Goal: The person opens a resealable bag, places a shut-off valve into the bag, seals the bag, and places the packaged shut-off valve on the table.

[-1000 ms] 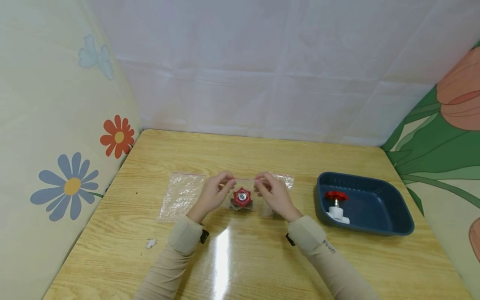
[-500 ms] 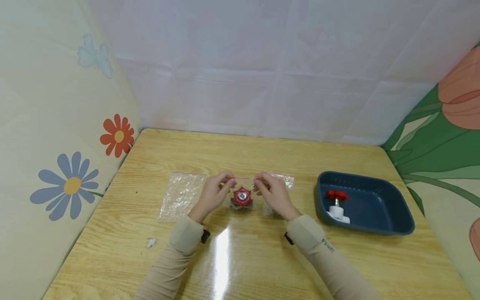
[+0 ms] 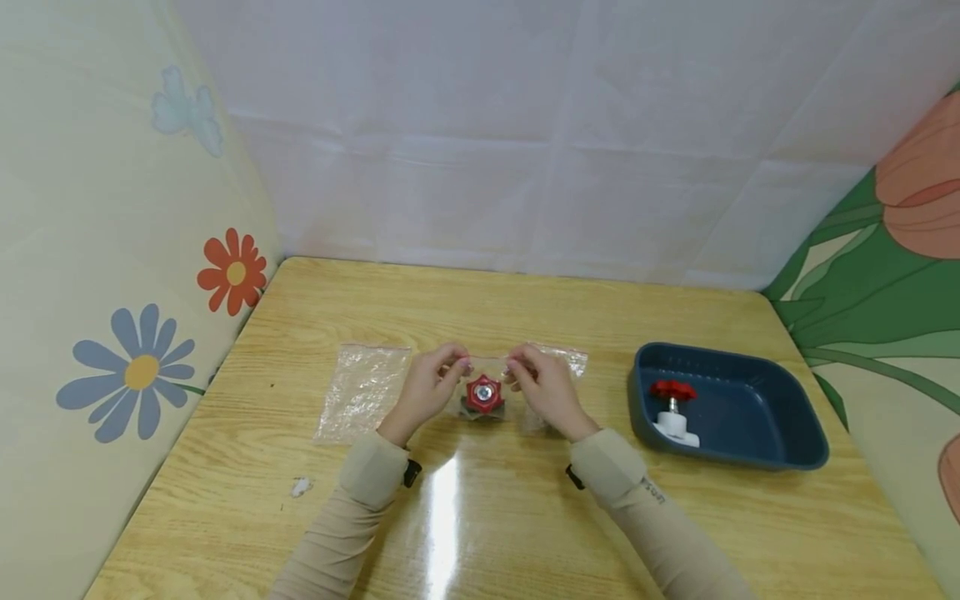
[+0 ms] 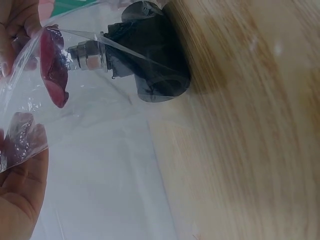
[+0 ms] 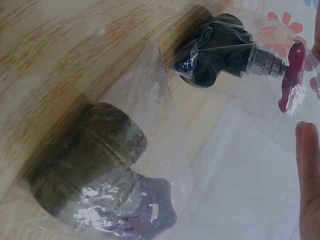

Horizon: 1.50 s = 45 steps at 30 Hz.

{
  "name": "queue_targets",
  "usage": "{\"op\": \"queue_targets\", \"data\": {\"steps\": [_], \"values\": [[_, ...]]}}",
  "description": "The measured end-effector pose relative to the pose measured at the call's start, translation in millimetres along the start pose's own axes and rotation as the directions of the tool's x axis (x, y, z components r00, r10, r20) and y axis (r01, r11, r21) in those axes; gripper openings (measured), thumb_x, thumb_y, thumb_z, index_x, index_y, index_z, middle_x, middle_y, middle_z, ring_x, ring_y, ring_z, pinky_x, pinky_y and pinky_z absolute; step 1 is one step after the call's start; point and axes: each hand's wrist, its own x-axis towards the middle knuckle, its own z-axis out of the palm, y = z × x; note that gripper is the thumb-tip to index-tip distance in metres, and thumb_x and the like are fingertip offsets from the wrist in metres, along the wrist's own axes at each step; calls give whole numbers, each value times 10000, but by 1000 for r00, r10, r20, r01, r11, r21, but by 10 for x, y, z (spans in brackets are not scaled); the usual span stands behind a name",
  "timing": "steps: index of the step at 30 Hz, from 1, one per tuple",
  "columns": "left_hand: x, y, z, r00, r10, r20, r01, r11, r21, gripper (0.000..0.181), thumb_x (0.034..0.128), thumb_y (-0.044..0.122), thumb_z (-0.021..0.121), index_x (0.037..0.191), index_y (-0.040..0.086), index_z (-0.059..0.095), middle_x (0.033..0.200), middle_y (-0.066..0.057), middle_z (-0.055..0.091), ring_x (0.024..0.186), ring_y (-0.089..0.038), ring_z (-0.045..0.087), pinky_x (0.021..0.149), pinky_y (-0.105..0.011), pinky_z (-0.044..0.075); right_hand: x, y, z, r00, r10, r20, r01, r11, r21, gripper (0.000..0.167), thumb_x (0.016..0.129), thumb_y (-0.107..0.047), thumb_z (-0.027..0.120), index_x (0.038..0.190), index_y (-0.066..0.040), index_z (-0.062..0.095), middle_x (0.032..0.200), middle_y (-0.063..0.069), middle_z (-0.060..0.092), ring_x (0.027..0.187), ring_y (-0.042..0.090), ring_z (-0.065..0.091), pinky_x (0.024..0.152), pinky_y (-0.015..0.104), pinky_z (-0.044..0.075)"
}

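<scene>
Both hands are at the top edge of a clear zip-lock bag [image 4: 100, 102], which stands upright on the table. My left hand [image 3: 431, 386] pinches the left end of its red-lined mouth; my right hand [image 3: 551, 390] pinches the right end. Inside the bag sits a valve with a red handwheel [image 3: 484, 393], a metal stem [image 5: 266, 63] and a dark body [image 4: 159, 55]. Beside my right hand lies a second clear bag [image 3: 567, 361], holding a valve with a grey-brown body [image 5: 90, 165] and a reddish handle; in the head view the hand partly covers it.
A flat clear zip-lock bag [image 3: 365, 392] lies left of my left hand. On the right stands a dark blue tray [image 3: 757, 457], with a white valve with a red handwheel [image 3: 673, 408] inside. Patterned cloths and a pale sheet [image 3: 480, 167] border the table [image 3: 517, 533].
Both hands keep their pinch on the bag's mouth and stay almost in place. The right forearm has shifted very slightly left.
</scene>
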Motion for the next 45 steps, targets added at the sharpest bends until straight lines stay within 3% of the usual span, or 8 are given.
{"op": "queue_targets", "data": {"steps": [8, 17, 25, 34, 40, 45], "values": [[-3, 9, -15, 999, -28, 28, 28, 1000, 8, 56, 872, 23, 562, 880, -23, 592, 816, -143, 658, 737, -258, 635, 605, -237, 525, 0, -1, -3, 1000, -6, 7, 6, 1000, 2, 71, 875, 24, 543, 908, 73, 583, 763, 205, 639, 646, 372, 620, 552, 410, 536], [7, 16, -31, 998, -8, 57, 6, 999, 32, 115, 863, 41, 582, 929, -45, 620, 902, -154, 659, 807, -261, 634, 649, -261, 531, 11, -23, -11, 999, -37, 0, 37, 997, -67, 94, 844, -47, 623, 911, 19, 630, 865, 156, 674, 667, 289, 642, 502, 213, 513], [15, 18, -12, 998, -1, 59, -1, 1000, 27, 106, 856, 21, 586, 912, -65, 613, 880, -159, 653, 795, -262, 629, 657, -252, 531, 21, -12, 6, 1000, -27, 8, 28, 996, -80, 88, 836, -17, 621, 909, 22, 650, 844, 155, 673, 680, 270, 636, 504, 246, 520], [25, 56, 0, 998, 34, 47, -35, 999, 24, 69, 842, -6, 593, 881, -60, 611, 849, -159, 649, 760, -266, 624, 639, -248, 530, 18, -29, 23, 1000, -27, -3, 26, 996, -87, 79, 847, -5, 602, 894, 51, 633, 811, 193, 657, 666, 325, 620, 481, 197, 494], [34, 52, -19, 998, 21, 67, -22, 1000, 19, 79, 827, -2, 609, 888, -50, 624, 859, -151, 649, 755, -242, 620, 633, -220, 522, 17, -49, 5, 999, -29, 14, 30, 995, -100, 98, 848, -33, 612, 910, 38, 640, 835, 164, 666, 670, 306, 629, 505, 196, 503], [58, 60, -40, 994, 49, 94, -53, 998, 34, 68, 816, 7, 629, 873, -29, 638, 852, -125, 645, 754, -224, 612, 643, -209, 519, 27, -88, -40, 999, -19, 44, 23, 995, -101, 113, 859, -74, 610, 911, 15, 657, 839, 122, 668, 646, 297, 620, 512, 210, 509]]}}
